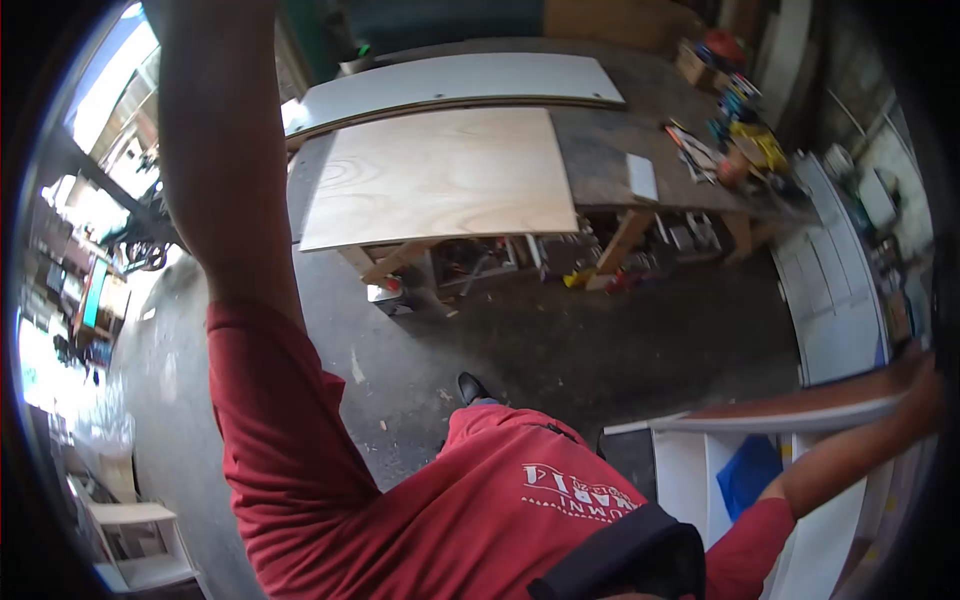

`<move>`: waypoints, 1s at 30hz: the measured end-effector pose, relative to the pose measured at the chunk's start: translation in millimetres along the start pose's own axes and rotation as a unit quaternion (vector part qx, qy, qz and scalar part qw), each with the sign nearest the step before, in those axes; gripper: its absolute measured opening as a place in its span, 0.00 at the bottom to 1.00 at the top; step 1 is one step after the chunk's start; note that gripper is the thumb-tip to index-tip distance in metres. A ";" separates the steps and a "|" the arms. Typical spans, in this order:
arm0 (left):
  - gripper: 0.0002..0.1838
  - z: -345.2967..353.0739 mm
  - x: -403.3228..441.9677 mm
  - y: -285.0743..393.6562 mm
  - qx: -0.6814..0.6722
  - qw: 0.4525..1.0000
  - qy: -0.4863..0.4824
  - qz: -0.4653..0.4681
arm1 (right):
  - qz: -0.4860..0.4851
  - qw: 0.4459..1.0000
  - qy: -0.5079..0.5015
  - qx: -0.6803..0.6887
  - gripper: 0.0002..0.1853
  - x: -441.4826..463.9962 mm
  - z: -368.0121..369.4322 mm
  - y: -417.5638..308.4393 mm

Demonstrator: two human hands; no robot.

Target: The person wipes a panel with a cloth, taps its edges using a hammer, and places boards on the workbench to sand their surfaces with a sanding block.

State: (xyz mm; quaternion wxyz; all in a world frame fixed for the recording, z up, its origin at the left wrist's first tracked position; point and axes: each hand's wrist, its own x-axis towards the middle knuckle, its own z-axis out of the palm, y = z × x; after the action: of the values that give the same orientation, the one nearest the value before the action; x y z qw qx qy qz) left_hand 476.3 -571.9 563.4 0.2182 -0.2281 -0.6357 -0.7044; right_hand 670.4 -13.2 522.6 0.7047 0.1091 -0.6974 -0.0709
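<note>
A raised left arm in a red sleeve runs up past the top edge, and my left hand is outside the view. My right arm reaches to the far right, where my right hand (922,372) is at the dark image edge beside a long board (810,408) on a white shelf unit (690,475). Its fingers are too unclear to make out. A blue sheet-like item (750,475) is inside the unit. In front, a pale plywood panel (440,180) lies flat on a workbench (600,150), its near edge overhanging. Behind it lies a long white panel (460,80).
A small white piece (641,177) and a pile of tools (745,140) are on the bench, with stored items beneath. White panels (825,270) stand at the right. A small white shelf (140,545) is at lower left. My shoe (472,386) is on the concrete floor.
</note>
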 end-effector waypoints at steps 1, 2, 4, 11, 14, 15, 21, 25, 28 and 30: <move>0.19 -37.5 -6.0 -6.2 0.027 0.999 0.024 -0.003 | 0.041 0.995 -0.051 0.071 0.15 -13.4 34.2 -32.1; 0.19 -72.0 -11.7 -12.4 0.054 0.998 0.044 -0.007 | 0.088 0.982 -0.096 0.136 0.17 -26.6 68.6 -64.1; 0.21 -136.8 -31.9 -35.8 0.119 0.990 0.073 -0.029 | -0.040 0.969 -0.181 0.162 0.38 -46.5 125.8 -134.3; 0.28 -308.2 -267.4 -273.2 0.324 0.875 0.202 -0.298 | -0.038 0.832 -0.418 0.363 0.30 -307.9 261.1 -390.2; 0.24 -347.1 -428.5 -368.2 0.268 0.799 0.305 -0.444 | -0.113 0.730 -0.551 0.389 0.28 -398.8 236.7 -442.5; 0.21 -340.2 -457.0 -367.4 0.327 0.771 0.299 -0.458 | -0.127 0.716 -0.564 0.391 0.27 -400.4 234.5 -450.3; 0.22 -313.9 -452.5 -266.9 -0.179 0.816 0.473 -0.280 | -0.051 0.759 -0.424 0.491 0.16 -283.6 271.2 -417.7; 0.21 -335.3 -478.2 -301.3 -0.103 0.767 0.591 -0.228 | -0.098 0.814 -0.307 0.484 0.10 -155.6 308.0 -400.6; 0.25 -301.4 -454.5 -334.6 -0.054 0.765 0.585 -0.263 | -0.140 0.865 -0.257 0.407 0.09 -55.8 340.2 -367.0; 0.28 -256.4 -414.0 -351.5 -0.061 0.773 0.558 -0.295 | -0.090 0.835 -0.155 0.521 0.15 -2.5 386.1 -352.6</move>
State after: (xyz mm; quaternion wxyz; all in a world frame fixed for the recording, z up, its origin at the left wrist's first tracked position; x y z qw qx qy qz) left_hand 586.5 -785.9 13.1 0.3018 0.3914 -0.3939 -0.7750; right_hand 303.3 -374.4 432.4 0.4168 0.5096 -0.7187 0.2238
